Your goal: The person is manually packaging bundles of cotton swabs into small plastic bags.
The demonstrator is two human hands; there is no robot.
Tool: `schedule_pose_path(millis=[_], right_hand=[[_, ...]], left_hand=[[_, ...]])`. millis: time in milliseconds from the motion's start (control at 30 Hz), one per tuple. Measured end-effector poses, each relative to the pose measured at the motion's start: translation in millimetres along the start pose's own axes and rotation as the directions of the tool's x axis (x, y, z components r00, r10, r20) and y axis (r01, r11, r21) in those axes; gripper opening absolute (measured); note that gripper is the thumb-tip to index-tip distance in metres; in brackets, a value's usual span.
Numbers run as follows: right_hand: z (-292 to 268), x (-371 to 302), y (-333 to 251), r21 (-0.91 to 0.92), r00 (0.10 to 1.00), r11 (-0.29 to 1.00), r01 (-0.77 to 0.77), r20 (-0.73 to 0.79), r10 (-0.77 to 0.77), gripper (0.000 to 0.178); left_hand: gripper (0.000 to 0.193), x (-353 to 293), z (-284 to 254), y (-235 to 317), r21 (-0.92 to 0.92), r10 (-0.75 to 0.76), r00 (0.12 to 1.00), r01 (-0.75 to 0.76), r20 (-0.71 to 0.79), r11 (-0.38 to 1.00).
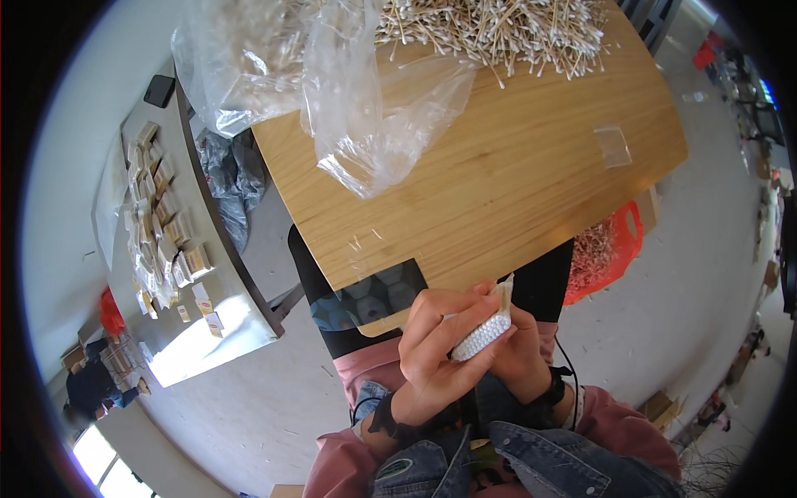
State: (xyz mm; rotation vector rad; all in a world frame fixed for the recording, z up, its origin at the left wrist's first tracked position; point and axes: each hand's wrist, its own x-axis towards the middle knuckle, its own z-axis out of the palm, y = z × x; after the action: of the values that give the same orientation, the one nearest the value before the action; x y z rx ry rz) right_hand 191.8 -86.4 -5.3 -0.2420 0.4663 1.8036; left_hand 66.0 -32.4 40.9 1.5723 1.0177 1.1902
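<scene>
Close to my body, beyond the table's near edge, both hands hold a bundle of cotton swabs point(481, 337), its white tips packed tightly in rows. My left hand point(436, 344) is closed on the bundle from the left, fingers bent over its side. My right hand point(521, 358) grips it from the right, with some of its fingers hidden behind the bundle. A clear wrapping seems to stick up at the bundle's upper end, though I cannot make it out well. A large pile of loose cotton swabs point(506, 33) lies at the table's far side.
Crumpled clear plastic bags point(357, 108) lie on the wooden table point(498, 166), with a small clear wrapper point(613, 147) at right. A dark patterned sheet point(374, 295) covers the near left corner. Many small packs point(158, 220) fill a side table. Below stands a red bag point(618, 257).
</scene>
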Motion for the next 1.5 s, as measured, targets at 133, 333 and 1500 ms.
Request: schedule_pose_path(millis=[133,333,1500], right_hand=[[0,-2,2,-0.053,0.998,0.998,0.044,-0.031,-0.046,0.03],[-5,0,1,0.012,1.0,1.0,-0.005,-0.001,0.005,0.029],[34,-3,-29,-0.373,0.926,0.848,0.377,0.125,-0.357,0.015]], left_hand=[[0.044,2,2,3,-0.024,0.004,1.0,-0.004,-0.01,1.0],[0.047,3,3,3,0.003,0.016,1.0,-0.016,-0.015,1.0],[0.033,-3,2,-14,-0.214,-0.241,0.97,0.243,0.034,0.946]])
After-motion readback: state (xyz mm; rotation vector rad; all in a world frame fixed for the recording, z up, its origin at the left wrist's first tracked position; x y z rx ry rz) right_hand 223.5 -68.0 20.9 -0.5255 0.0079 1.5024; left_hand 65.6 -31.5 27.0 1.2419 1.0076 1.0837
